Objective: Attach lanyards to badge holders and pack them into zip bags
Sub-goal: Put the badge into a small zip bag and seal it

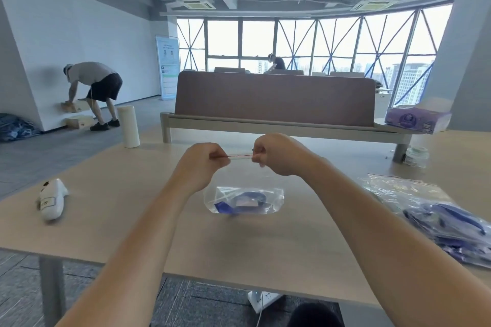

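- Our left hand point(203, 164) and right hand point(275, 154), raised above the wooden table point(132, 220), each pinch one end of the red seal strip point(240, 157) of a clear zip bag point(243, 200), fingers curled tight.
- The bag hangs below our fists with a blue lanyard point(248, 197) and a badge holder point(246, 204) inside.
- At right, a heap of filled bags point(438, 220) lies on the table; at left are a white handheld device point(51, 199) and an upright white cylinder point(128, 126).

zip bag point(243, 200) contents blurred | bag pile point(438, 220) cut by right edge | banner point(168, 69) text unreadable
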Demonstrator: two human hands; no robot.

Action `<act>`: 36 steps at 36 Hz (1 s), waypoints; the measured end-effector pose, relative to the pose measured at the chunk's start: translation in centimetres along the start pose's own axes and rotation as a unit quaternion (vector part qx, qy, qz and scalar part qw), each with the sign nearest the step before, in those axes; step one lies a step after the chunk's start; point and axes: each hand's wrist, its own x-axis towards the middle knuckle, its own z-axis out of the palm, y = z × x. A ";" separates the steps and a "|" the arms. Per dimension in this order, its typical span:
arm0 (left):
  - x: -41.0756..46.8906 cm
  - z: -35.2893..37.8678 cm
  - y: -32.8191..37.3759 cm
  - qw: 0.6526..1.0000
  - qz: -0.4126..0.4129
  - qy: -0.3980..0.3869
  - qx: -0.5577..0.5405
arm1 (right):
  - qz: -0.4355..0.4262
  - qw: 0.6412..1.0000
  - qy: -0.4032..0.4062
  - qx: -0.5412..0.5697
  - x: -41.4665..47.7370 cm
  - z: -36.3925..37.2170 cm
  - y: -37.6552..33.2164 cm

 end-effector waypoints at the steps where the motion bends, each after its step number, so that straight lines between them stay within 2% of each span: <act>1: 0.0 -0.1 -0.2 1.000 -0.004 0.004 -0.005 | 0.006 1.000 0.003 0.002 -0.1 -0.1 0.6; 15: 0.3 -0.6 -0.6 0.998 -0.035 0.030 -0.038 | 0.042 0.998 0.027 0.043 -1.3 -0.7 3.8; 29: -1.1 -2.5 -1.1 0.996 -0.090 0.013 -0.020 | 0.073 0.992 0.053 0.089 -2.6 -0.8 4.4; 36: -1.7 -3.0 -0.6 0.989 -0.091 0.057 -0.101 | 0.075 0.980 0.088 0.162 -2.2 -0.5 3.7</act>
